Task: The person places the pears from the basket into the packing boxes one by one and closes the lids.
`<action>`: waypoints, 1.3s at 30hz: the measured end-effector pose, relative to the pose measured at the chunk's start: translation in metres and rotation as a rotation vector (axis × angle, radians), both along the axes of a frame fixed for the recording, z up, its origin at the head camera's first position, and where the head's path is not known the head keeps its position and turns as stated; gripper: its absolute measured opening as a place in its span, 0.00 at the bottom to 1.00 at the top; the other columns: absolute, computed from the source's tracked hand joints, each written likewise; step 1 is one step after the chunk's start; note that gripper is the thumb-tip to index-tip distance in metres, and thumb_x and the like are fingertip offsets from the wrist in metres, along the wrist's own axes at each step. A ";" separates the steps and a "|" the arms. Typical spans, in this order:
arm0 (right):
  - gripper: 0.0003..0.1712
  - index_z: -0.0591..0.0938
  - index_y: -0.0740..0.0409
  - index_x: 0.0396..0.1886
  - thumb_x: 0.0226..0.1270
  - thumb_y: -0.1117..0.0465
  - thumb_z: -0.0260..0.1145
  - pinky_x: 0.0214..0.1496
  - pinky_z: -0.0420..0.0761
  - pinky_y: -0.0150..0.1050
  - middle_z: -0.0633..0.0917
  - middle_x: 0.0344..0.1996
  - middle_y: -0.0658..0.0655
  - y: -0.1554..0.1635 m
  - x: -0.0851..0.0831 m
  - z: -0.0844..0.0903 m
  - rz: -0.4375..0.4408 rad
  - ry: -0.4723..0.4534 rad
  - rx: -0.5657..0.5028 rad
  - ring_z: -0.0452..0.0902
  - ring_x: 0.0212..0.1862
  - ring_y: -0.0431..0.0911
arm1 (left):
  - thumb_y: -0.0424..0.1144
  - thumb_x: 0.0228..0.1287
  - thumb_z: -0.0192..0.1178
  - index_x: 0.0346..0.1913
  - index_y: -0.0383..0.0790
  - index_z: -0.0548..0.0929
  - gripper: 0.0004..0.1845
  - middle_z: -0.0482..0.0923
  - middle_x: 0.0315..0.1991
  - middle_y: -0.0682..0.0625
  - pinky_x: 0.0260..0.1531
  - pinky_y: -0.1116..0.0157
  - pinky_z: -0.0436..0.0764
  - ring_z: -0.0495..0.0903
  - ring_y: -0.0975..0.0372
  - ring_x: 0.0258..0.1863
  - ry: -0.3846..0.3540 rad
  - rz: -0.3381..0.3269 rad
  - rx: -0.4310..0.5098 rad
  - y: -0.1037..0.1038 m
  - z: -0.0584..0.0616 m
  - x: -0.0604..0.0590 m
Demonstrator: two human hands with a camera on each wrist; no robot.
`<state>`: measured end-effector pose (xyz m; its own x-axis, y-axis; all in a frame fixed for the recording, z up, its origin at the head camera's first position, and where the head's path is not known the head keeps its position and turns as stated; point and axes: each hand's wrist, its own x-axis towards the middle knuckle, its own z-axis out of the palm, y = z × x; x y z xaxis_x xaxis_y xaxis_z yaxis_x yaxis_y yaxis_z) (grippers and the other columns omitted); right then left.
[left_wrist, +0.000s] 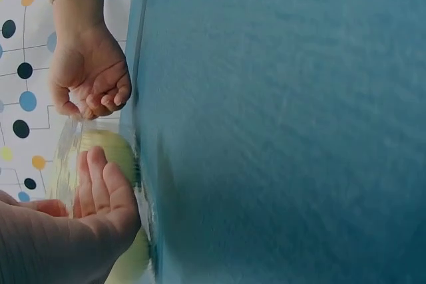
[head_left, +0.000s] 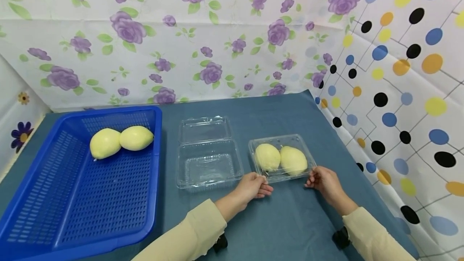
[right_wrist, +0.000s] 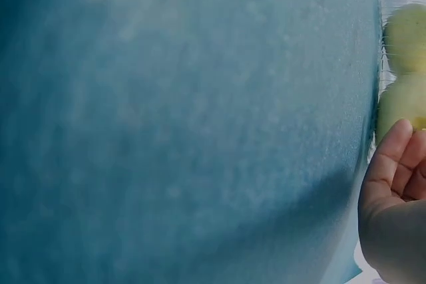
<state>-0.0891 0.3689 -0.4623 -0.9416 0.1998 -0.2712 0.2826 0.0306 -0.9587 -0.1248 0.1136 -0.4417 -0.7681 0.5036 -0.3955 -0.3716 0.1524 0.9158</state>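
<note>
A lidded clear plastic box (head_left: 290, 178) holds two pale yellow fruits (head_left: 267, 157), rounded and slightly tapering, side by side. At its front left corner my left hand (head_left: 250, 190) pinches the rim, the other fingers loosely extended. My right hand (head_left: 326, 181) grips the front right corner between thumb and forefinger. In the left wrist view the right hand (left_wrist: 93, 74) shows curled fingers at the rim, while the left hand (left_wrist: 100, 224) covers part of the box. The right wrist view has the right hand (right_wrist: 396, 191) at its right edge, beside the fruit (right_wrist: 403, 101).
Left of the box lies a second clear plastic box (head_left: 210, 166), its lid folded open toward the back. A blue perforated basket (head_left: 108, 196) with two more yellow fruits (head_left: 136, 138) stands at the left. Patterned cloth walls border the blue-green table (head_left: 290, 220) behind and at the sides.
</note>
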 end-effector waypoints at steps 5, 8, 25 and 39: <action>0.18 0.73 0.57 0.23 0.74 0.62 0.44 0.36 0.83 0.39 0.74 0.19 0.51 -0.003 0.001 0.003 -0.018 -0.022 0.018 0.76 0.25 0.42 | 0.38 0.75 0.45 0.46 0.27 0.75 0.15 0.84 0.38 0.39 0.39 0.62 0.83 0.85 0.57 0.36 0.005 -0.053 -0.017 -0.003 0.003 -0.002; 0.17 0.74 0.60 0.27 0.74 0.60 0.45 0.35 0.83 0.38 0.76 0.21 0.50 -0.006 0.001 0.006 -0.046 -0.041 0.077 0.76 0.26 0.42 | 0.38 0.74 0.46 0.48 0.27 0.76 0.16 0.84 0.39 0.38 0.39 0.61 0.83 0.85 0.55 0.37 0.004 -0.088 -0.038 -0.005 0.004 -0.004; 0.27 0.68 0.69 0.58 0.72 0.51 0.51 0.36 0.74 0.39 0.73 0.47 0.61 -0.009 0.002 -0.006 -0.221 0.101 0.555 0.70 0.44 0.45 | 0.42 0.71 0.51 0.48 0.29 0.76 0.16 0.83 0.39 0.42 0.44 0.56 0.81 0.84 0.54 0.39 0.047 -0.232 -0.137 -0.030 0.028 -0.005; 0.24 0.67 0.72 0.62 0.72 0.62 0.53 0.54 0.67 0.45 0.71 0.56 0.69 -0.047 0.000 0.030 -0.257 0.279 0.593 0.67 0.56 0.57 | 0.41 0.70 0.52 0.44 0.34 0.76 0.12 0.82 0.41 0.43 0.46 0.54 0.80 0.83 0.52 0.42 0.163 -0.199 -0.122 -0.058 0.055 -0.009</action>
